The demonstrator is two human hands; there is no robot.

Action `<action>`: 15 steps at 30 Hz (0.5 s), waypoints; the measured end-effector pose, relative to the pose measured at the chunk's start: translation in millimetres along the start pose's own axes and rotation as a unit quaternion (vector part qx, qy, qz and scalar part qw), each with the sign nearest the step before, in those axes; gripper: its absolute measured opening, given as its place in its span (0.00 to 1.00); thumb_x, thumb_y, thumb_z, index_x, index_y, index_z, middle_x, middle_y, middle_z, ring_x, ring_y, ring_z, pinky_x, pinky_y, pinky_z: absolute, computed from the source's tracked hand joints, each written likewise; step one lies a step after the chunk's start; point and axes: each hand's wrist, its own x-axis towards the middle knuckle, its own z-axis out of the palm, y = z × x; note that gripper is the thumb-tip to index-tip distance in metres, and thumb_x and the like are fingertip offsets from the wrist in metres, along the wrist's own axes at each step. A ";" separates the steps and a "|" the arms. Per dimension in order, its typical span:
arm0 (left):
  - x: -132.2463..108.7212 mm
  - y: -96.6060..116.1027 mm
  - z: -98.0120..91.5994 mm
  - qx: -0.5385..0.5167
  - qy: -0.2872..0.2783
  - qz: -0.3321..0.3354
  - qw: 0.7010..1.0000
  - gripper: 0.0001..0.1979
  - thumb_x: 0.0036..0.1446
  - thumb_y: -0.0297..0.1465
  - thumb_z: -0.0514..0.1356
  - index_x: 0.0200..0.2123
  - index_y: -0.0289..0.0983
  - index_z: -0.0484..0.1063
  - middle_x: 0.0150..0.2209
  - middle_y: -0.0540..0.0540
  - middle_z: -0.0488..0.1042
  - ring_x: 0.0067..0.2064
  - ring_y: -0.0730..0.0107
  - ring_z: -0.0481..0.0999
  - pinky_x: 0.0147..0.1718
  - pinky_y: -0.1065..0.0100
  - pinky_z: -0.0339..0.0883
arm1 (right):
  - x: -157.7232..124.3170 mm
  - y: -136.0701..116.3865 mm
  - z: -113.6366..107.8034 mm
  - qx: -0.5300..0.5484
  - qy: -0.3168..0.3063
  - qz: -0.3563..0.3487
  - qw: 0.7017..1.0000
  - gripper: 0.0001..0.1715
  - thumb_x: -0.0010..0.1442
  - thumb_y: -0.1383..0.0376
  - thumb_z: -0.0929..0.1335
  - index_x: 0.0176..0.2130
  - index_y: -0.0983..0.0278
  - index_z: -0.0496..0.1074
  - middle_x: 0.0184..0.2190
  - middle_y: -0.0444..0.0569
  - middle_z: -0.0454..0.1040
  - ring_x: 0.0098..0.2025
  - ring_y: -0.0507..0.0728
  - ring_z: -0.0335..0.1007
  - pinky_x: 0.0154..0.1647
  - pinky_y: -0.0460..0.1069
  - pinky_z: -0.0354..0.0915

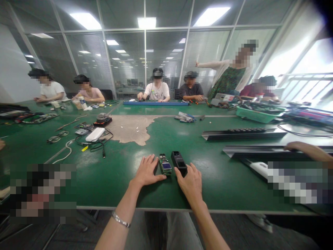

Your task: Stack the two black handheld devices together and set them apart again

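Note:
Just in front of me on the green table lies a small circuit board (pixel 165 166) with a dark blue screen. My left hand (pixel 147 171) rests to its left, fingers stretched out flat and the thumb reaching toward the board's near end. A dark strip shows between that hand and the board, too hidden to name. Right of the board is a black plastic housing (pixel 178 159), long and narrow with openings in its face. My right hand (pixel 191 178) has the housing's near end between its thumb and fingers.
Left of centre lie a white power bank (pixel 95 134), cables and a black-and-orange device (pixel 102 119). Long metal channels (pixel 244 134) and a green basket (pixel 260 114) are on the right. A co-worker's arm (pixel 309 149) reaches in there. Several people sit around the table.

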 end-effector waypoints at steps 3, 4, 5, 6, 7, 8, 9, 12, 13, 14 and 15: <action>0.0 -0.3 0.1 -0.001 0.002 0.002 1.000 0.56 0.52 0.69 0.51 0.71 0.35 0.53 0.73 0.34 0.48 0.74 0.45 0.46 0.71 0.44 0.36 | -1.1 -1.4 0.4 0.007 0.002 0.009 1.000 0.41 0.64 0.44 0.63 0.55 0.78 0.70 0.56 0.75 0.71 0.60 0.73 0.66 0.59 0.64 0.60; 0.0 -0.3 0.1 -0.002 0.001 0.002 1.000 0.56 0.53 0.69 0.51 0.72 0.35 0.52 0.73 0.34 0.48 0.74 0.45 0.46 0.71 0.44 0.36 | -1.3 -2.2 0.2 0.010 0.006 0.011 1.000 0.44 0.64 0.44 0.63 0.58 0.80 0.68 0.56 0.76 0.70 0.59 0.73 0.66 0.59 0.64 0.60; 0.1 -0.3 0.2 -0.002 0.000 0.002 1.000 0.56 0.53 0.69 0.51 0.72 0.35 0.52 0.73 0.34 0.48 0.74 0.45 0.46 0.71 0.43 0.35 | -1.4 -3.0 -0.3 0.015 0.010 0.014 1.000 0.46 0.64 0.44 0.63 0.61 0.81 0.65 0.57 0.76 0.70 0.59 0.73 0.66 0.59 0.64 0.60; 0.1 -0.3 0.2 -0.003 0.000 0.002 1.000 0.56 0.53 0.69 0.52 0.72 0.35 0.52 0.73 0.35 0.48 0.74 0.45 0.46 0.71 0.43 0.35 | -1.3 -3.9 -1.2 0.019 0.013 0.015 1.000 0.48 0.63 0.43 0.64 0.62 0.82 0.62 0.57 0.76 0.70 0.59 0.72 0.67 0.59 0.63 0.60; 0.1 -0.2 0.3 -0.004 0.000 0.002 1.000 0.56 0.53 0.69 0.52 0.72 0.36 0.52 0.73 0.35 0.48 0.74 0.45 0.46 0.71 0.43 0.35 | -1.0 -4.9 -2.4 0.025 0.014 0.017 0.999 0.49 0.63 0.43 0.64 0.63 0.82 0.61 0.57 0.76 0.70 0.59 0.72 0.67 0.59 0.63 0.61; 0.2 -0.1 0.3 -0.005 0.000 0.003 1.000 0.56 0.53 0.68 0.52 0.72 0.36 0.51 0.73 0.36 0.48 0.74 0.44 0.46 0.71 0.43 0.35 | -0.7 -6.0 -3.9 0.030 0.014 0.019 0.999 0.49 0.63 0.43 0.64 0.64 0.81 0.60 0.58 0.75 0.70 0.58 0.72 0.67 0.59 0.63 0.61; 0.3 0.1 0.4 -0.006 0.001 0.004 1.000 0.56 0.53 0.68 0.53 0.72 0.36 0.51 0.73 0.37 0.48 0.74 0.44 0.46 0.70 0.43 0.36 | -0.3 -7.1 -5.5 0.035 0.010 0.022 0.999 0.49 0.63 0.43 0.64 0.64 0.80 0.60 0.57 0.73 0.70 0.58 0.72 0.68 0.58 0.62 0.62; 0.5 0.7 0.3 -0.010 0.003 0.007 1.000 0.55 0.53 0.67 0.53 0.73 0.38 0.49 0.74 0.39 0.47 0.74 0.44 0.46 0.70 0.43 0.36 | 1.0 -10.7 -10.5 0.040 -0.013 0.039 0.998 0.46 0.64 0.45 0.64 0.65 0.76 0.60 0.55 0.69 0.74 0.53 0.71 0.71 0.53 0.61 0.65; 0.6 0.8 0.3 -0.012 0.002 0.008 1.000 0.55 0.53 0.67 0.53 0.73 0.38 0.49 0.74 0.40 0.47 0.74 0.44 0.46 0.70 0.43 0.36 | 1.3 -11.8 -11.8 0.037 -0.021 0.045 0.998 0.45 0.64 0.46 0.64 0.65 0.76 0.60 0.54 0.69 0.74 0.52 0.70 0.72 0.52 0.61 0.65; 0.6 0.9 0.3 -0.012 0.001 0.008 1.000 0.55 0.53 0.67 0.53 0.73 0.38 0.48 0.74 0.40 0.47 0.74 0.44 0.46 0.70 0.43 0.36 | 1.6 -12.7 -12.7 0.033 -0.027 0.050 0.998 0.45 0.64 0.46 0.64 0.66 0.76 0.60 0.53 0.69 0.75 0.51 0.70 0.73 0.51 0.60 0.66; 0.6 1.0 0.3 -0.012 0.000 0.009 1.000 0.55 0.53 0.67 0.53 0.73 0.38 0.48 0.74 0.40 0.47 0.74 0.44 0.46 0.70 0.43 0.35 | 1.8 -13.4 -13.3 0.029 -0.030 0.052 0.998 0.44 0.64 0.47 0.64 0.66 0.76 0.60 0.53 0.69 0.75 0.50 0.70 0.73 0.50 0.60 0.66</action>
